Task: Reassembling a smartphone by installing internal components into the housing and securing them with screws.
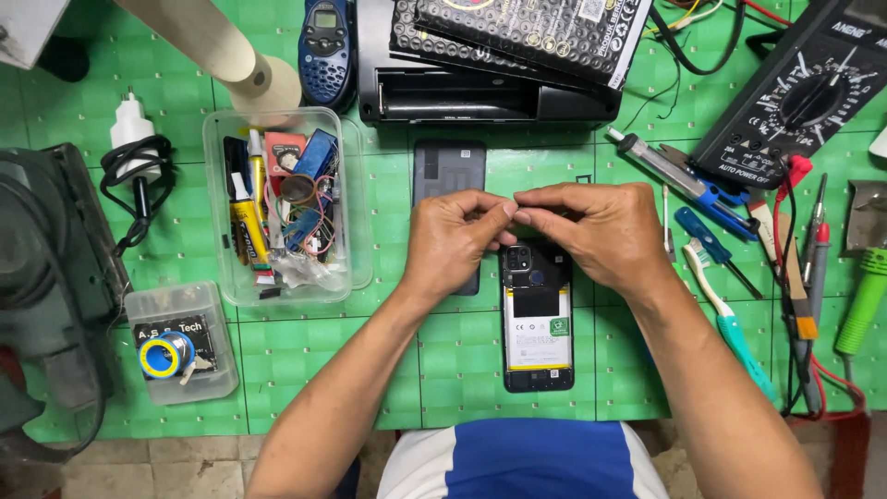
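Green desk [370, 370] with tools all round, open phone [537, 319] lying flat at middle, left hand [453, 240] and right hand [596, 231] just above, fingers [504, 211] pinched together on something too tiny to see, likely light and breakable, best held by edges.
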